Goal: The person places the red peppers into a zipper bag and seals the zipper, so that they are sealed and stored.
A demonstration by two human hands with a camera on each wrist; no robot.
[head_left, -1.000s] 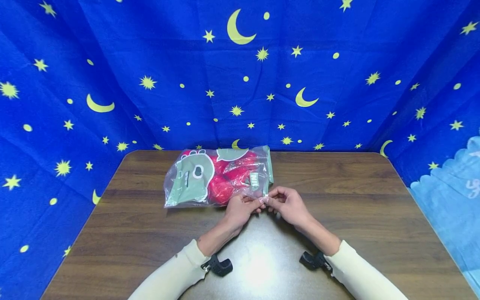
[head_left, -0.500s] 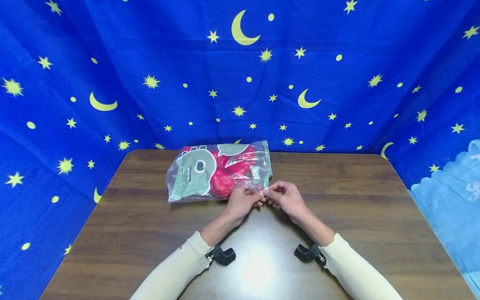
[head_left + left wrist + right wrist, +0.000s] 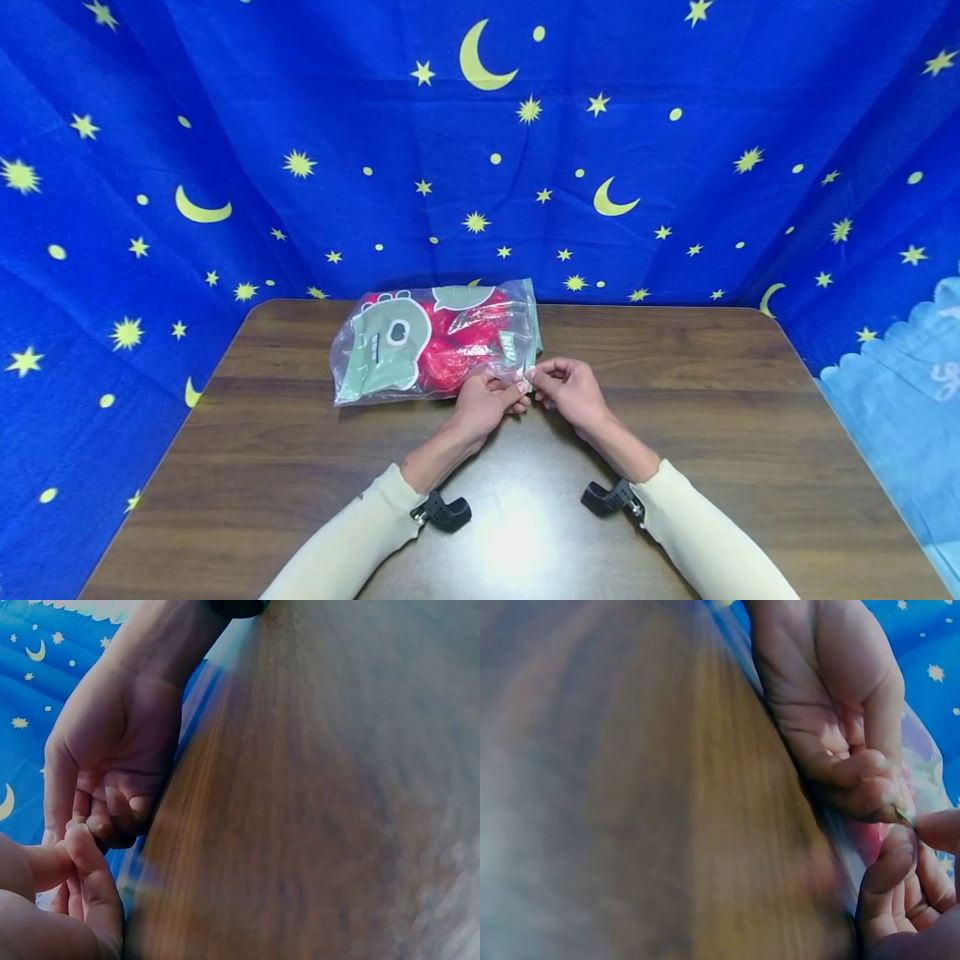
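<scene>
A clear plastic bag (image 3: pixel 390 360) with a green bear-like print lies toward the back of the table, left of centre. Soft-looking red contents (image 3: pixel 447 365) show through it. Along its right end runs a pale green edge strip (image 3: pixel 533 321). At the near corner of that end, my left hand (image 3: pixel 483 404) pinches the bag between thumb and fingers. Fingertip to fingertip with it, my right hand (image 3: pixel 576 392) pinches the same corner from the right. The right wrist view shows a thin sliver of the bag edge (image 3: pixel 904 817) between the fingertips.
The brown wood-grain table (image 3: pixel 712 433) carries a bright light reflection in front of the hands. A blue star-and-moon cloth (image 3: pixel 420 125) hangs behind and at the sides. Light blue scalloped fabric (image 3: pixel 900 400) hangs at the right edge.
Both hands and the bag's right end have shifted slightly away from me. The right forearm has swung a little to the left. Both hands keep pinching the corner.
</scene>
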